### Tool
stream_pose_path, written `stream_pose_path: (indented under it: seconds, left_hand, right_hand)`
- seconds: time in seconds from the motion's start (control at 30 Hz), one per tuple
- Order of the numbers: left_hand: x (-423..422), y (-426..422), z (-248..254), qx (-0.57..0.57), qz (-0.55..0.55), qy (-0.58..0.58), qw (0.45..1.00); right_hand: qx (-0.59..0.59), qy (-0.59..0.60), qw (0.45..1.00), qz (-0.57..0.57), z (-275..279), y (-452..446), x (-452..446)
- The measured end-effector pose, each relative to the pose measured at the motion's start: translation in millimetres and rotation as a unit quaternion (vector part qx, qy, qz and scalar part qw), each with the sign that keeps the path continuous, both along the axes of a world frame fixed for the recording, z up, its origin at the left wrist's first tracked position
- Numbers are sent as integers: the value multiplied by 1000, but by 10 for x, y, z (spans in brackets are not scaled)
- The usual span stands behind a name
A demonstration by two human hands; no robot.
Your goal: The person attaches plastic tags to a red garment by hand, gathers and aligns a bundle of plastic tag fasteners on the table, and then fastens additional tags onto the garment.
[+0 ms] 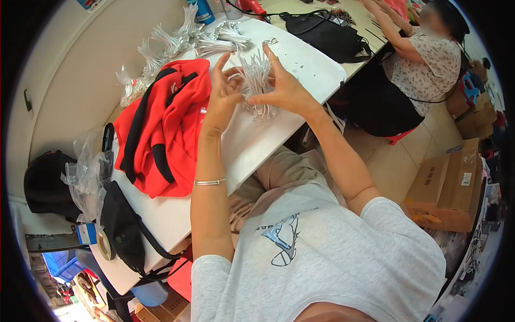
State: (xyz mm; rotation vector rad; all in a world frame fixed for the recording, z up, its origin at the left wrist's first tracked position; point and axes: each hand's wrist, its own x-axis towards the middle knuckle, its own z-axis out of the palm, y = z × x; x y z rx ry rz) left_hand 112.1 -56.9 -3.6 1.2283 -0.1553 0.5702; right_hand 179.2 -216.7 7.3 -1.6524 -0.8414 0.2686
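A bundle of thin white wires stands roughly upright just above the white table, its strands fanning out at the top. My left hand presses on its left side, thumb and curled fingers against the strands and index finger raised. Around the right side is my right hand, thumb across the lower part and index finger pointing up. Behind my hands, more white wire bundles lie in a pile. What fastens the strands together is too small to make out.
Left of my forearm lies a red and black garment on the white table. A black bag rests on the neighbouring table. At the right a person sits working; a cardboard box stands on the floor.
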Motion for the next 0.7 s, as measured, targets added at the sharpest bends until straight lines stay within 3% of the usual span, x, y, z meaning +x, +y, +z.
stream_pose_path:
  seconds: [0.07, 0.2, 0.4, 0.53, 0.57, 0.7]
  left_hand:
    - [-63, 25, 36, -15, 8, 6, 1000]
    - [-448, -45, 201, 206, 185, 196, 941]
    - [-440, -375, 259, 283, 196, 207, 916]
    - [-359, -345, 231, 12, 75, 141, 987]
    - [-347, -325, 243, 13, 74, 142, 987]
    - [-337, -68, 310, -273, -108, 104, 950]
  right_hand:
    - [-6, 8, 1000, -10, 29, 6, -27]
    - [-106, -3, 991, -77, 198, 25, -180]
    - [-61, -69, 987, -129, -74, 154, -135]
    - [32, -78, 985, -149, -132, 217, -136]
    - [33, -77, 985, -150, -112, 210, -144]
    - [-36, 11, 992, -118, 23, 203, -168]
